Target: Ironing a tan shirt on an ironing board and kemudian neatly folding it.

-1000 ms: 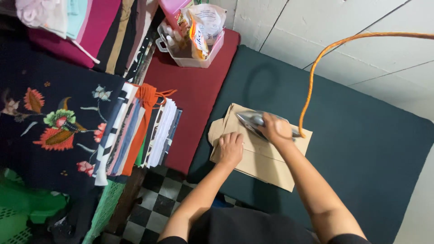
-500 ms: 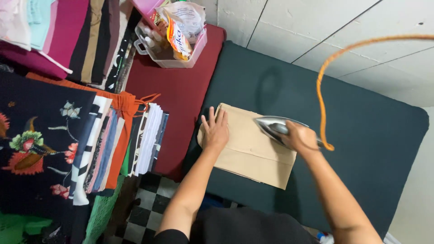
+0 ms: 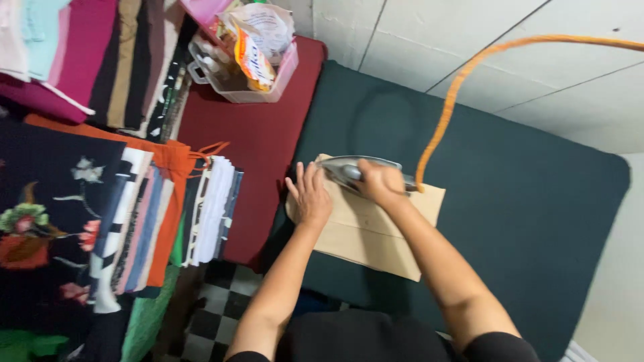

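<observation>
Cloth (image 3: 376, 234), tan and folded, lies mid-frame on the dark green pad (image 3: 537, 201). The step in hand appears to be pressing: the iron (image 3: 345, 169) rests on the cloth's upper left edge, the right hand (image 3: 377, 182) closed around its handle. The left hand (image 3: 310, 198) lies flat, fingers spread, pinning the left edge. The orange cord (image 3: 456, 100) arcs to upper right. The next stroke calls for keeping the left fingers clear.
</observation>
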